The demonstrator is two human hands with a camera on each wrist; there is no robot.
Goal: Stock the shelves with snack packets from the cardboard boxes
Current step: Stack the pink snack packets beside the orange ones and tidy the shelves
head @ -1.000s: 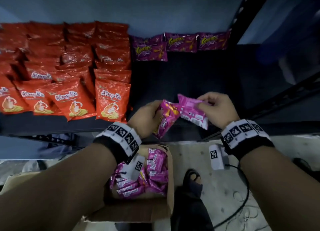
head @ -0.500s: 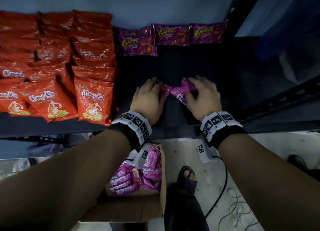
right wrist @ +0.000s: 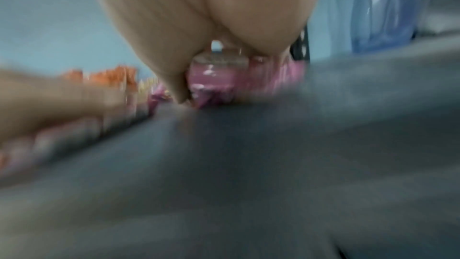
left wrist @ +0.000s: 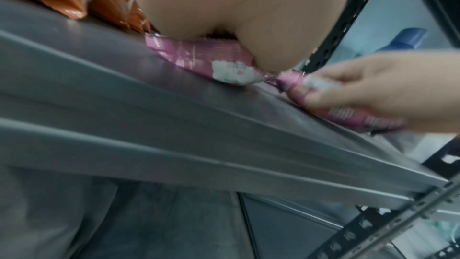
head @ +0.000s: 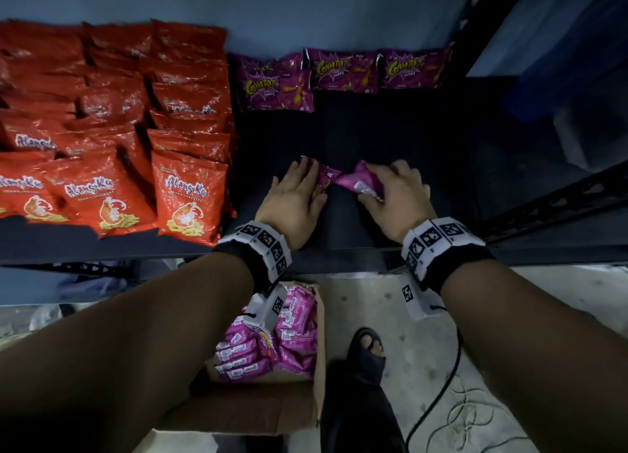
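Head view: left hand point(head: 294, 197) flat, pressing one pink packet point(head: 324, 177) onto the shelf point(head: 390, 139); right hand point(head: 396, 194) curled round another point(head: 362, 182) just beside. Three purple packets point(head: 343, 75) at far edge, red bags point(head: 112, 119) left. Box point(head: 272, 408) below holds plenty; much left.

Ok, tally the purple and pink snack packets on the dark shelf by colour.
Purple foil packets along the dark shelf's back: 3 visible
Pink foil packets under the left hand and right hand: 2
Total: 5
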